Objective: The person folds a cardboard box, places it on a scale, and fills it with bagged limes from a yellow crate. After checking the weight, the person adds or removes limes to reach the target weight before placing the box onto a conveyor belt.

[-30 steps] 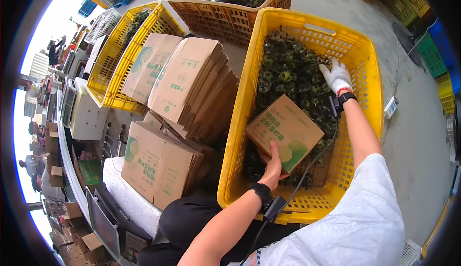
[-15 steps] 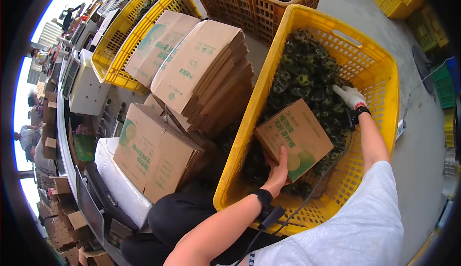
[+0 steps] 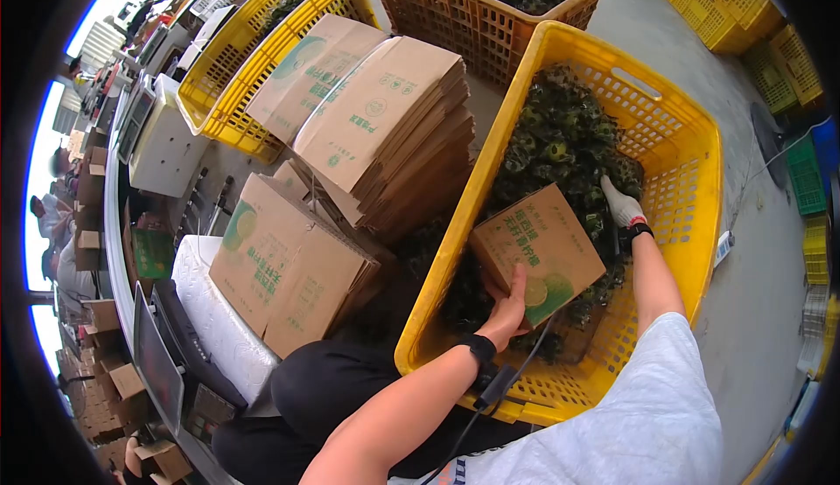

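My left hand point(image 3: 505, 314), bare with a black wristband, grips the lower corner of a small printed cardboard box point(image 3: 547, 244). The box is tilted over a yellow plastic crate point(image 3: 710, 161). Its printed face, with green lettering and a lime picture, is toward me. Inside the crate lie many dark green fruits in shiny clear wrapping point(image 3: 556, 139). My right hand point(image 3: 623, 207), in a white glove, reaches down onto these fruits near the crate's right wall. One finger stretches out; the others are partly hidden, and I see nothing held there.
Bundled flat cartons point(image 3: 376, 109) and another carton stack point(image 3: 284, 266) stand left of the crate. A brown crate point(image 3: 437, 13) of wrapped fruit and another yellow crate point(image 3: 197, 91) are beyond. A black cable runs from my left wrist. People sit at far left.
My right hand has moved slightly down and left over the fruits, its fingers now deeper among them. The left hand keeps the box in nearly the same place. The view has shifted slightly.
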`<action>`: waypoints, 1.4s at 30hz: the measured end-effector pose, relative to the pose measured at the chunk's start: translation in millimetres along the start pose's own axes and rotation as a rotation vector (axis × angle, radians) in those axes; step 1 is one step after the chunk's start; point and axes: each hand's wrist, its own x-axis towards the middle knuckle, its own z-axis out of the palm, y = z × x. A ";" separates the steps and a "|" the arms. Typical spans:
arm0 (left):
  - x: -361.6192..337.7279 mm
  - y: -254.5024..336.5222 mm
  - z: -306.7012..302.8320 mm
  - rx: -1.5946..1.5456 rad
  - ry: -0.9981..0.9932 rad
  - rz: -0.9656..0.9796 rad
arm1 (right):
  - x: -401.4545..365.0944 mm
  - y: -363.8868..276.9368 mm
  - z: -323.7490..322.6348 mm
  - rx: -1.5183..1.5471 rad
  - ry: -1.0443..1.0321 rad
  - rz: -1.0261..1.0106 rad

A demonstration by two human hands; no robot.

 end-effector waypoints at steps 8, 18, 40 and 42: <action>0.0 -1.7 3.2 -0.073 0.074 0.079 | 58.5 34.7 -27.6 0.680 -0.527 -0.069; 15.2 -5.5 4.9 -0.147 0.090 0.062 | 4.6 25.5 33.8 -0.501 -0.013 -0.766; -124.6 60.2 12.6 -0.400 -1.060 0.461 | -480.2 -200.2 -166.0 0.364 0.061 -0.858; -153.7 61.7 -15.8 -0.547 -1.027 0.693 | -514.3 -252.5 -152.5 0.298 -0.141 -0.945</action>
